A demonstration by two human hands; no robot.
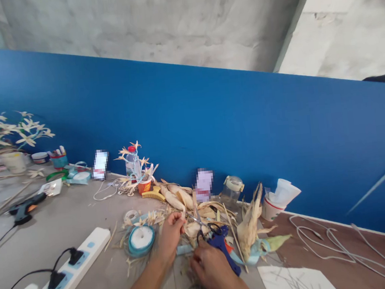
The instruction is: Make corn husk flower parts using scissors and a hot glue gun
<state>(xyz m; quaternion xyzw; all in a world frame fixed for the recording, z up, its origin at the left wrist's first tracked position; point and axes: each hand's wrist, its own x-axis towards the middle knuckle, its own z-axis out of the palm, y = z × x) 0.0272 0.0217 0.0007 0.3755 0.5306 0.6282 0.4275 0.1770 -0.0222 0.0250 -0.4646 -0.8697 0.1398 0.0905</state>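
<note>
My left hand [171,234] is closed in a pinch on a small pale piece of corn husk [183,212], in front of the husk pile. Lower and to the right, my right hand [211,266] has its fingers curled; what they hold, if anything, is hidden. Just beyond its fingertips are the scissors [200,225], with black handle rings toward me and blades toward my left hand. A dark blue glue gun [223,247] lies beside my right hand. Left of my left hand sits a roll of light blue ribbon [141,239].
Dried corn husks [173,196], a yellow comb [153,194] and a husk-flower stem in an orange cup [145,186] stand behind. A white power strip [87,253] lies left. Two phones lean against the blue partition [163,120]. White cables [342,248] and a paper sheet [294,282] lie right.
</note>
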